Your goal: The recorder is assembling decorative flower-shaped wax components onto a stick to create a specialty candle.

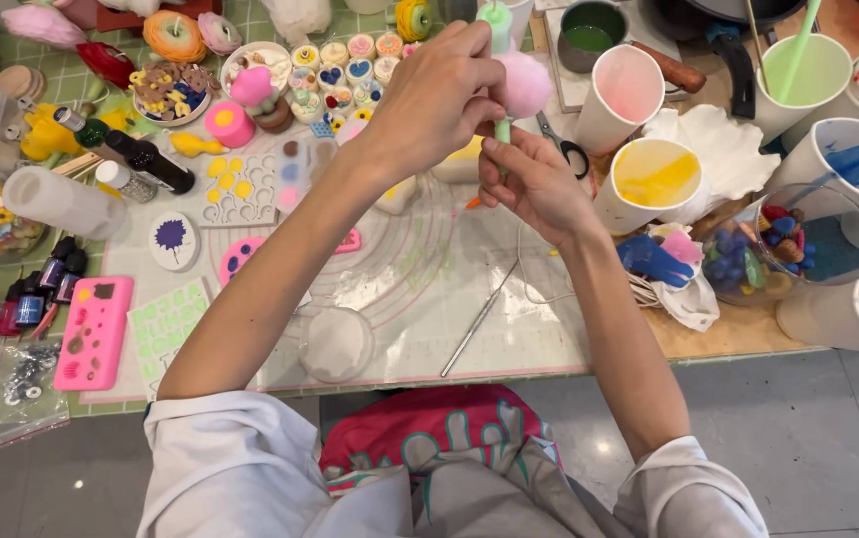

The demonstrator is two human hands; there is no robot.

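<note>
Both forearms raised over desk middle. Left hand (439, 95) curled over fluffy pink pompom ball (526, 84), fingers pinching it shut. Right hand (534, 184) below, fingertips clamped on ball's thin green stick (502, 130). Translucent silicone mat (399, 289) covers desk; white paper cups with paint residue (653, 179) crowd right edge. Grey tile floor.
</note>
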